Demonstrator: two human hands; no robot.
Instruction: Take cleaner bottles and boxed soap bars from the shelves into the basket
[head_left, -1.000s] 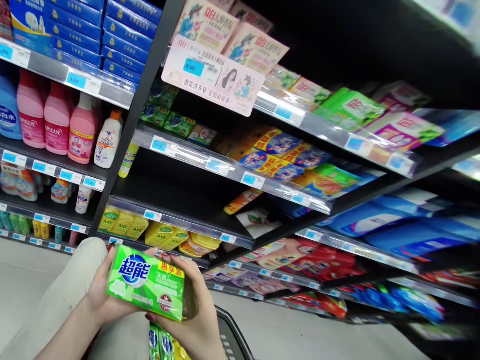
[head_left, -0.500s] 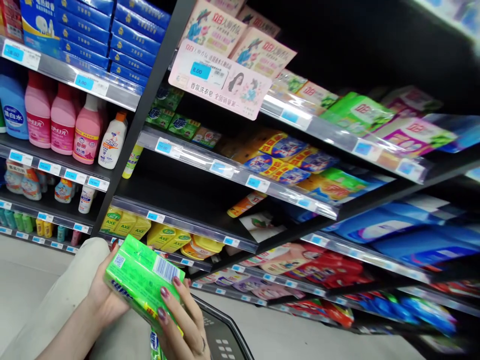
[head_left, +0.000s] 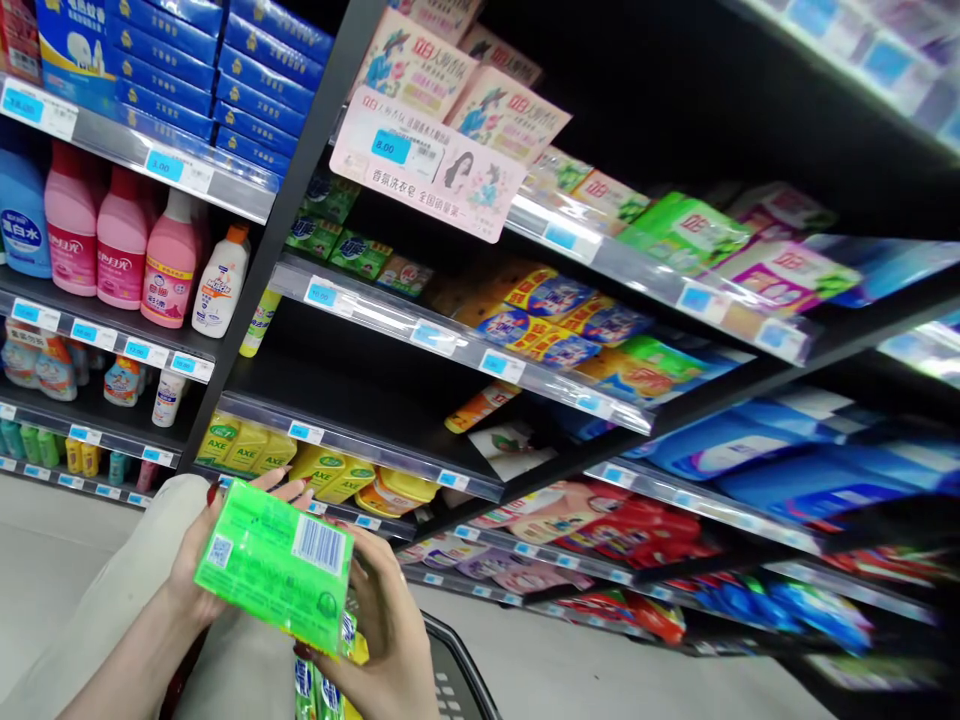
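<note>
Green pack (head_left: 262, 575) is at lower left of the frame, its two ends clamped by left hand (head_left: 191, 552) and right hand (head_left: 395, 622); such holding is good, because the barcode (head_left: 321, 543) is uncovered. Basket rim (head_left: 471, 668) is near the right hand; floor (head_left: 574, 655) at lower centre gives room for moving

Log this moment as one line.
left hand: holding green rectangular plastic-wrapped pack | right hand: holding pack's right end | striped barcode: facing camera | black slotted basket: partly behind right hand
</note>
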